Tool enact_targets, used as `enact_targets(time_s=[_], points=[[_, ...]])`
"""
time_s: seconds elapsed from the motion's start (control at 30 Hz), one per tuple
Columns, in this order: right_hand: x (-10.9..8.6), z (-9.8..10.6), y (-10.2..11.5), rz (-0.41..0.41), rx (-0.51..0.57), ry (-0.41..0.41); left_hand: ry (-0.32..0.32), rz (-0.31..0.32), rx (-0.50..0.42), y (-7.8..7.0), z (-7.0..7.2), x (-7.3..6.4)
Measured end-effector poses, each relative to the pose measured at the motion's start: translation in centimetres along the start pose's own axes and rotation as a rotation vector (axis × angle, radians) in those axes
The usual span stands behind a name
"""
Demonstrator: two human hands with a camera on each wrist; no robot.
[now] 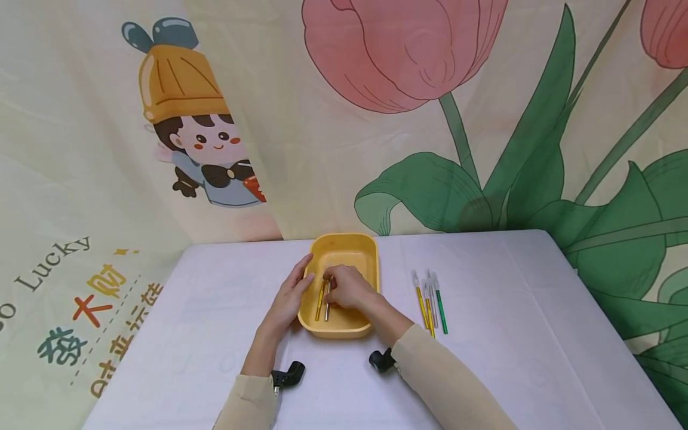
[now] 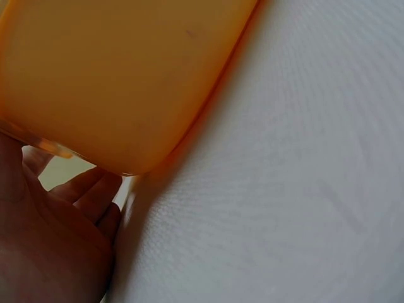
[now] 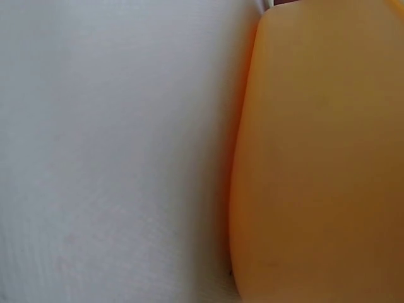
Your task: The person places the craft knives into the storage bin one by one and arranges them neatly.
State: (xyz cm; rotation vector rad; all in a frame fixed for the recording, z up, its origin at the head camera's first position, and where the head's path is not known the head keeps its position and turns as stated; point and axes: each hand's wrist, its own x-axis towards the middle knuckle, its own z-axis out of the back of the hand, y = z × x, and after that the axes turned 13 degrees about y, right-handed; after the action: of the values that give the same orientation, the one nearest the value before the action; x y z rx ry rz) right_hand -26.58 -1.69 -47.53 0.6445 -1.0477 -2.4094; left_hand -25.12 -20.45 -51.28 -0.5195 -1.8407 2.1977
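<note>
A yellow plastic tray (image 1: pixel 307 325) stands near the table's far edge. My left hand (image 1: pixel 287 298) holds its left wall, thumb over the rim and fingers along the outside; in the left wrist view, the left hand (image 2: pixel 60 233) is beside the tray's outer wall (image 2: pixel 120 82). My right hand (image 1: pixel 349 286) reaches into the tray, thumb and forefinger pinching a slim silver pen-like stick (image 1: pixel 327 310). Beside that stick, a slim yellow pen-like stick (image 1: pixel 319 301) leans in the tray. The right wrist view shows only the tray's outer wall (image 3: pixel 322 151) and tablecloth; the hand is outside it.
Right of the tray lie several slim sticks with clear caps, among them a yellow one (image 1: pixel 421 304), a silver one (image 1: pixel 433 310) and a green one (image 1: pixel 441 310). White cloth (image 1: pixel 510 358) covers the table. A printed curtain (image 1: pixel 301 149) hangs behind it.
</note>
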Motion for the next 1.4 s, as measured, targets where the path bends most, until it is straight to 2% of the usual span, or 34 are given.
enact_targets(time_s=[0.23,0.5,1.4], points=[[0.11,-0.05,-0.12,0.012,0.002,-0.001,0.002,0.000,0.007,0.26,0.13,0.15],[0.06,-0.03,-0.02,0.004,-0.011,-0.028,0.001,-0.012,0.015,-0.23,-0.10,0.12],[-0.21,-0.12,-0.18,0.007,-0.056,-0.020,-0.003,-0.007,-0.003,-0.21,-0.20,-0.08]])
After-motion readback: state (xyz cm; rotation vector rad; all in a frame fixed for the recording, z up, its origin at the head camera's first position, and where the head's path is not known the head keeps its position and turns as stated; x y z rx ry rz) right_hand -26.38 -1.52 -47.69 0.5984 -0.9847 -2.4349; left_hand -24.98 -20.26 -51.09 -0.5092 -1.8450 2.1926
